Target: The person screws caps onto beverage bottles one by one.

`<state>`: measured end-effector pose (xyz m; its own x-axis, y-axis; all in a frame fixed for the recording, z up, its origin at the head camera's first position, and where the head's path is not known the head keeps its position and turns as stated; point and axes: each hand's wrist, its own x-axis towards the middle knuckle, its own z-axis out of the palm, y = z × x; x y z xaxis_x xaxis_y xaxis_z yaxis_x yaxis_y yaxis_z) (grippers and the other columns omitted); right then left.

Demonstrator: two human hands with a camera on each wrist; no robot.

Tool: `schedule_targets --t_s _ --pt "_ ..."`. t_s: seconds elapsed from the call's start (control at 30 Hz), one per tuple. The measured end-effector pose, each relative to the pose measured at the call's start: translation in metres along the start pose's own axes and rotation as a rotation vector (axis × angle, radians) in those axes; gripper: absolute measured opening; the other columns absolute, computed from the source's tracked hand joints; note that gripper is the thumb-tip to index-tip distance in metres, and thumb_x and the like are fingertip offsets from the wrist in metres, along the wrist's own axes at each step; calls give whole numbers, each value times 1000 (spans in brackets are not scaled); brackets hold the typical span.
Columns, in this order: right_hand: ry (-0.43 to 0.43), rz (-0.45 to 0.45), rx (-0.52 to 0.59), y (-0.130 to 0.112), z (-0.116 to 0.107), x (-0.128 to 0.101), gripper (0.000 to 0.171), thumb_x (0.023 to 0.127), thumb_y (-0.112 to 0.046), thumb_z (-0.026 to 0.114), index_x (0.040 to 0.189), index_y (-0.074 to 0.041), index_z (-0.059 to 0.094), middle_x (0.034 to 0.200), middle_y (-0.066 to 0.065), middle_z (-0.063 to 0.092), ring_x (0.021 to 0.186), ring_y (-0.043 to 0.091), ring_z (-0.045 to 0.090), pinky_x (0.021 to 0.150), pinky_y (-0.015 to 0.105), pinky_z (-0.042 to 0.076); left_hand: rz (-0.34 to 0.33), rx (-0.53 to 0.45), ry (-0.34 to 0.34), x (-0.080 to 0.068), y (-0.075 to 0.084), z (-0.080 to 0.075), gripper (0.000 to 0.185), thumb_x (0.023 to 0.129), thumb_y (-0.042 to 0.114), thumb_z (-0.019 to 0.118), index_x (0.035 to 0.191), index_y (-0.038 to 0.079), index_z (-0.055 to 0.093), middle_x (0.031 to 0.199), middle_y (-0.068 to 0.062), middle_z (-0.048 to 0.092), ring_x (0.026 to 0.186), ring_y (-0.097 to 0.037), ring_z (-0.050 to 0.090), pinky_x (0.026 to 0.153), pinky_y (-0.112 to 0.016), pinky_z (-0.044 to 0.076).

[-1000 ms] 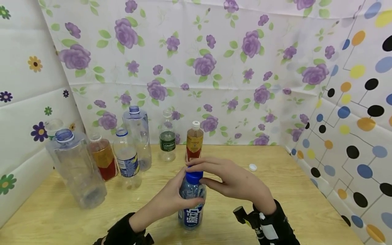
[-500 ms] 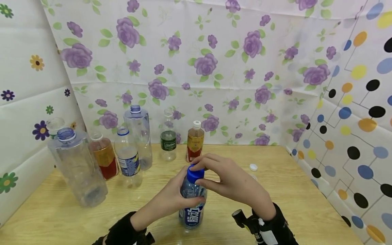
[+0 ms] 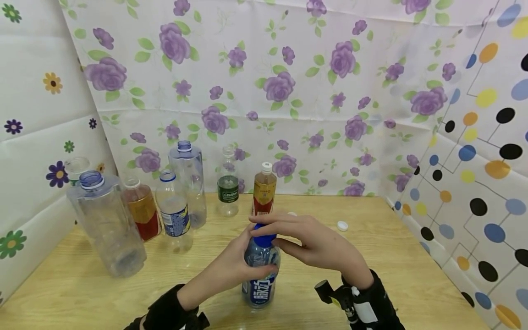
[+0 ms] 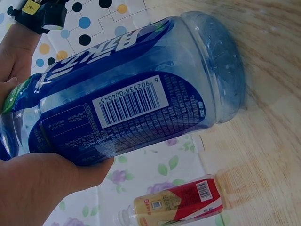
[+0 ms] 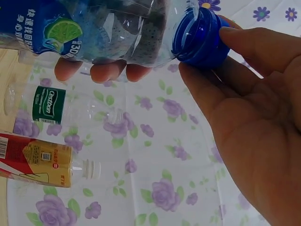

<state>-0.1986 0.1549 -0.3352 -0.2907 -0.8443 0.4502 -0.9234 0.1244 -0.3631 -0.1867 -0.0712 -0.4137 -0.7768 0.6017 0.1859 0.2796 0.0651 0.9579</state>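
A clear bottle with a blue label (image 3: 261,270) (image 4: 127,89) (image 5: 108,28) stands upright on the wooden table (image 3: 383,256), near its front edge. My left hand (image 3: 235,263) grips the bottle's upper body, fingers wrapped round it (image 5: 101,70). My right hand (image 3: 297,236) is on the blue cap (image 3: 264,238) (image 5: 200,37), with thumb and fingers pinching its sides.
Along the back left stand several other bottles: a big clear jug (image 3: 105,220), a red-brown one (image 3: 142,213), a small blue-labelled one (image 3: 174,213), a tall clear one (image 3: 187,181), a green-labelled one (image 3: 228,185) and a tea bottle (image 3: 264,188). A loose white cap (image 3: 342,225) lies to the right.
My right hand's fingers have shifted round the blue cap between frames, from spread to pinched and back. The bottle and my left hand stay where they were.
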Motion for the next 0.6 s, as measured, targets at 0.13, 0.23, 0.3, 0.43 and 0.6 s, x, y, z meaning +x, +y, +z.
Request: schedule_targets --t_s 0.13,0.23,0.3,0.43,0.6 --pt "-11 24 12 0 0 -1 44 102 2 58 144 -10 57 154 9 49 139 23 49 105 34 50 1 1 -1 0 0 1 85 96 23 74 161 23 19 151 -10 46 131 -32 54 102 -45 52" --pt "1 58 4 -1 0 0 43 101 1 60 143 -10 59 151 6 52 137 21 51 104 32 51 -2 3 3 0 1 1 84 96 23 74 160 24 20 149 -9 48 129 -30 56 100 -44 53" --pt "16 76 -20 -3 0 1 43 100 0 62 141 -9 61 149 6 55 134 21 54 101 31 53 -5 2 5 -1 1 0 85 95 23 75 160 25 20 149 -9 48 129 -29 56 100 -43 54" --pt "54 107 -78 -9 1 2 40 98 -3 66 137 -8 65 143 8 60 124 21 63 92 27 57 -19 2 6 -1 2 1 86 95 24 75 160 25 19 147 -9 50 128 -30 57 99 -45 54" --pt "109 160 -131 -18 4 4 38 95 -5 71 132 -7 69 136 11 65 111 22 69 83 24 58 -38 8 1 -1 4 1 89 95 25 76 161 23 16 147 -11 50 128 -31 56 99 -45 54"
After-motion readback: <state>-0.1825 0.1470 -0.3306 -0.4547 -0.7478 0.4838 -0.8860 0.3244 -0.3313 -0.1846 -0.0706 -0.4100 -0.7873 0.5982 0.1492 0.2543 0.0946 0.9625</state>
